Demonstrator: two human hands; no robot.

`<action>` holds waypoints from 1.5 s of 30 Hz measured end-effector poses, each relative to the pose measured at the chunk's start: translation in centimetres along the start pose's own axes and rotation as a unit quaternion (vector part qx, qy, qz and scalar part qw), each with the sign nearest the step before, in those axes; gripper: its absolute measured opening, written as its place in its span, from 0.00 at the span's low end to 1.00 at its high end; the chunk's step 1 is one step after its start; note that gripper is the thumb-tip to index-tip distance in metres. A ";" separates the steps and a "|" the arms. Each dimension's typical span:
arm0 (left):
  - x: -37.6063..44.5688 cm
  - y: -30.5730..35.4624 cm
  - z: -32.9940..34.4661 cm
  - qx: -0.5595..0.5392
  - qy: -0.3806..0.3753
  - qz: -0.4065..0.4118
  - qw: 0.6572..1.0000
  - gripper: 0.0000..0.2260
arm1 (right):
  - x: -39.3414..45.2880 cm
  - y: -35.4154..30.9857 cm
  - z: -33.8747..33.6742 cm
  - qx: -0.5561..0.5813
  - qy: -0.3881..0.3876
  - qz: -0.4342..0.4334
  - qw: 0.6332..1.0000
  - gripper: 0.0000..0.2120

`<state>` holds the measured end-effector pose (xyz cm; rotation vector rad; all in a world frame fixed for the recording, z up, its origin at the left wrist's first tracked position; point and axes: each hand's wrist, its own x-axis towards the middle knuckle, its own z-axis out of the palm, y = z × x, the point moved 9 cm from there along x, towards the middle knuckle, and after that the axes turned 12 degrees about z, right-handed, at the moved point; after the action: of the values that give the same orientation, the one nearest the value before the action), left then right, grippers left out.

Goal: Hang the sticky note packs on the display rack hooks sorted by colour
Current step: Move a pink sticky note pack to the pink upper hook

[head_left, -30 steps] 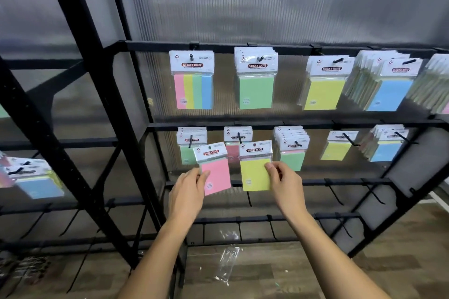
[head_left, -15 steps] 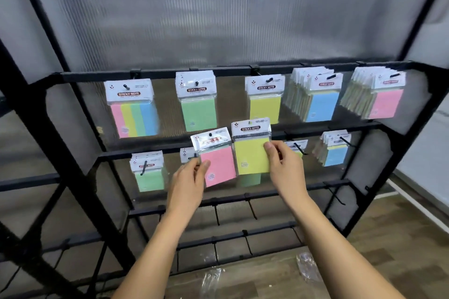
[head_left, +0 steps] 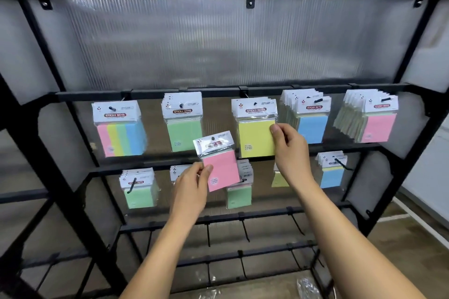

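Since half a second ago both hands have risen toward the top rail, and the yellow pack (head_left: 255, 137) has gone from mid-air to lying flat against the yellow stack on the middle hook. Going left to right: the left hand (head_left: 192, 189) pinches the pink pack (head_left: 220, 167) by its lower left edge, the pack tilted with its header card leaning up and left, free of any hook and hanging in front of the green packs. The right hand (head_left: 289, 150) pinches the yellow pack's right edge between thumb and fingers; whether its hole is fully over the hook I cannot tell. The pink stack (head_left: 375, 126) hangs at the far right of the top rail, well apart from the left hand, beyond the right hand and the blue stack (head_left: 312, 126). So the pink pack must travel right and up, and the right hand is much the nearer to that hook.
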<state>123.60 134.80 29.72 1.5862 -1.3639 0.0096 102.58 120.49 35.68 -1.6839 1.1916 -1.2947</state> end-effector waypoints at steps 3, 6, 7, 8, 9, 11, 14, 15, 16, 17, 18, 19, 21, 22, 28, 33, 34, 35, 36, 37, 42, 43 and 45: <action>-0.2 0.0 0.3 -0.001 -0.002 -0.005 1.000 0.12 | 0.9 0.5 0.4 0.004 -0.007 0.011 1.000 0.13; -0.3 -0.2 0.6 -0.005 -0.003 -0.007 1.000 0.12 | 1.4 1.0 0.7 0.004 -0.016 0.022 1.000 0.13; -0.3 -0.3 0.6 -0.006 -0.004 -0.008 1.000 0.12 | 1.5 1.2 0.7 0.007 -0.020 0.025 0.999 0.13; -0.3 -0.3 0.7 -0.007 -0.007 -0.008 1.000 0.12 | 1.6 1.3 0.9 0.009 -0.023 0.029 0.999 0.13; -0.3 -0.3 0.7 -0.006 -0.009 -0.009 1.000 0.11 | 1.8 1.5 1.0 0.010 -0.025 0.032 0.999 0.14; -0.3 -0.4 0.7 -0.007 -0.010 -0.009 1.000 0.11 | 2.0 1.7 1.2 0.010 -0.027 0.039 0.999 0.14; -0.3 -0.8 0.8 -0.008 -0.017 -0.010 1.000 0.11 | 2.5 1.8 1.6 0.005 -0.027 0.048 0.998 0.14; -0.2 -1.0 0.8 -0.009 -0.020 -0.009 1.000 0.11 | 2.6 1.7 1.7 -0.001 -0.025 0.051 0.998 0.13; -0.2 -1.1 0.8 -0.010 -0.022 -0.007 1.000 0.11 | 2.8 1.7 1.8 -0.009 -0.022 0.052 0.998 0.13; -0.3 -1.2 0.8 -0.011 -0.024 -0.005 1.000 0.11 | 2.9 1.6 1.9 -0.022 -0.017 0.052 0.998 0.13; -0.3 -1.2 0.8 -0.012 -0.028 -0.002 1.000 0.11 | 2.9 1.5 2.0 -0.040 -0.011 0.047 0.998 0.13; -0.4 -1.2 0.8 -0.013 -0.032 0.001 0.999 0.11 | 2.9 1.6 2.0 -0.064 -0.001 0.040 0.997 0.14; -0.5 -1.3 0.7 -0.014 -0.040 0.006 0.999 0.10 | 2.8 2.0 1.9 -0.110 0.019 0.030 0.993 0.16; -0.6 -1.4 0.6 -0.014 -0.044 0.008 0.999 0.10 | 2.6 2.4 1.9 -0.124 0.022 0.034 0.991 0.16; -1.1 -1.6 -0.1 -0.030 -0.055 0.029 0.998 0.10 | -1.3 6.8 3.9 -0.151 -0.049 0.095 0.983 0.14; -1.2 -1.8 1.0 -0.037 -0.083 0.041 0.995 0.08 | -6.0 7.6 4.3 -0.103 -0.087 0.110 0.985 0.14; -1.2 -1.6 1.5 -0.040 -0.086 0.044 0.994 0.09 | -6.5 7.5 3.9 -0.095 -0.086 0.110 0.986 0.14; -1.2 -1.4 2.0 -0.045 -0.090 0.047 0.994 0.09 | -7.0 7.3 3.5 -0.088 -0.084 0.110 0.987 0.13; -1.2 -0.9 2.7 -0.053 -0.096 0.050 0.993 0.09 | -7.2 7.2 3.0 -0.080 -0.083 0.110 0.987 0.13; -1.2 -0.4 3.6 -0.063 -0.104 0.054 0.991 0.08 | -7.3 7.2 2.5 -0.070 -0.082 0.110 0.988 0.12; -0.3 2.9 7.8 -0.069 -0.121 0.078 0.987 0.08 | -6.6 7.7 -0.8 -0.036 -0.071 0.096 0.992 0.11; 0.0 3.8 8.6 -0.069 -0.122 0.083 0.987 0.08 | -6.3 7.9 -1.7 -0.036 -0.067 0.091 0.993 0.11; 0.6 5.5 10.3 -0.064 -0.120 0.094 0.986 0.09 | -5.5 8.5 -3.7 -0.031 -0.057 0.093 0.994 0.10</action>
<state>113.98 128.33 28.49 1.3790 -1.6633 -0.1569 96.47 122.77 27.16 -1.6253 1.2976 -1.0446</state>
